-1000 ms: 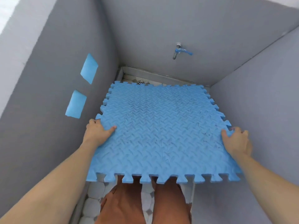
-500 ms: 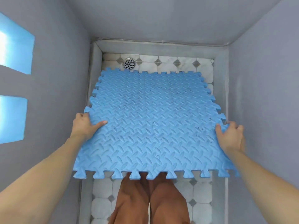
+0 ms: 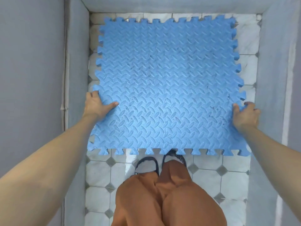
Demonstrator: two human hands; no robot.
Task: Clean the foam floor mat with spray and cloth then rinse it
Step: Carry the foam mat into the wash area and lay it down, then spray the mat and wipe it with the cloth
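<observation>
A square blue foam floor mat (image 3: 166, 85) with a raised leaf pattern and jigsaw edges fills the middle of the view, held flat and low over the tiled floor. Dark specks of dirt dot its surface. My left hand (image 3: 97, 106) grips its left edge, thumb on top. My right hand (image 3: 244, 116) grips its right edge the same way. No spray bottle or cloth is in sight.
A narrow stall with grey walls (image 3: 32, 79) closes in on the left, right and far side. The floor (image 3: 101, 176) is white octagonal tile with small grey diamonds. My legs in orange trousers (image 3: 162, 198) and dark sandals stand at the mat's near edge.
The view has tipped down; the tap and drain have left the frame. The mat has dropped lower toward the floor, still held at both side edges.
</observation>
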